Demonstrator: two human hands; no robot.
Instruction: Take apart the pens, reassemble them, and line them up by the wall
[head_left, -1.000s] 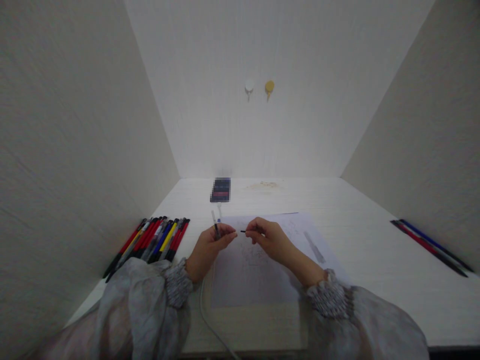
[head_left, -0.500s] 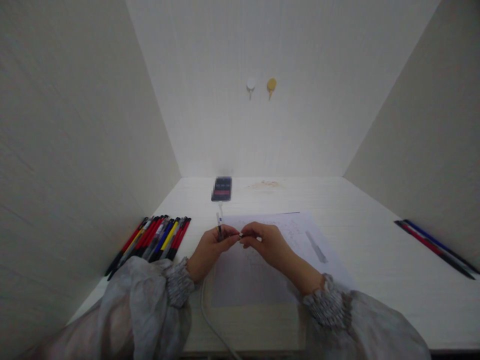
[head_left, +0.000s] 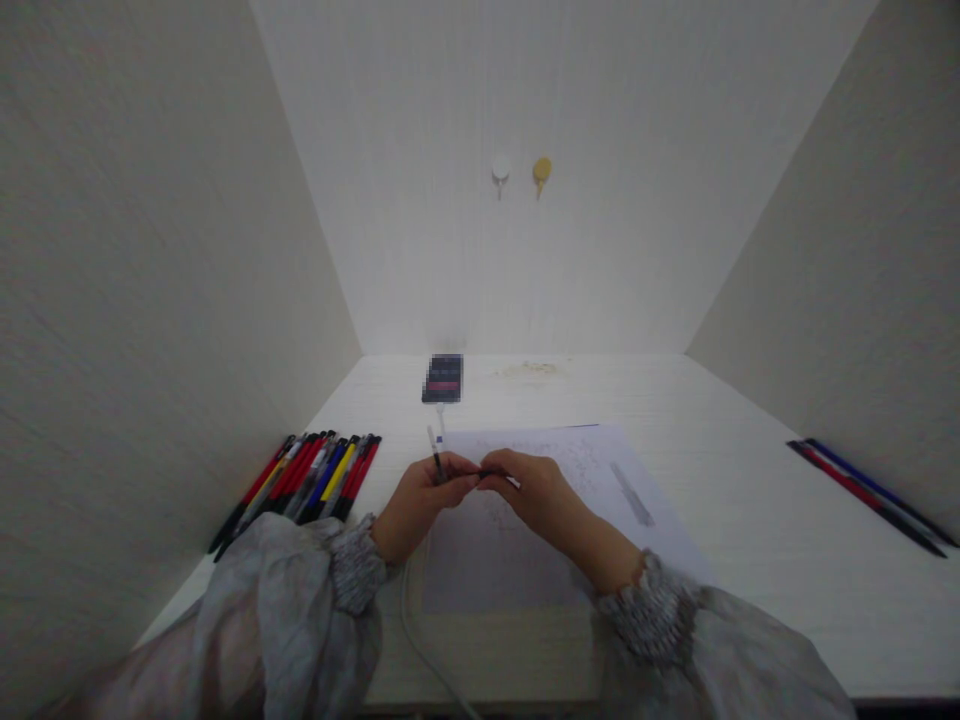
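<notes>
My left hand (head_left: 427, 492) is closed, with a thin pen refill (head_left: 435, 452), clear at the top and dark lower down, standing up between its fingers. At the fingertips, my right hand (head_left: 536, 487) pinches a small dark pen part (head_left: 482, 473), which my left thumb and finger also touch. Most of that part is hidden by the fingers. Both hands are above a sheet of paper (head_left: 495, 575) with faint handwriting. A translucent grey strip-like piece (head_left: 632, 493) lies on the paper, to the right of my right hand.
A row of red, yellow, grey and black pens (head_left: 307, 475) lies by the left wall. Several more pens (head_left: 862, 490) rest along the right wall. Behind the paper is a blurred phone (head_left: 442, 380) with a white cable (head_left: 431, 665). Two hooks (head_left: 541, 172) hang on the back wall.
The fingertips have shifted slightly around the small part, and more of its dark length shows between the hands. The refill leans a little more to the left.
</notes>
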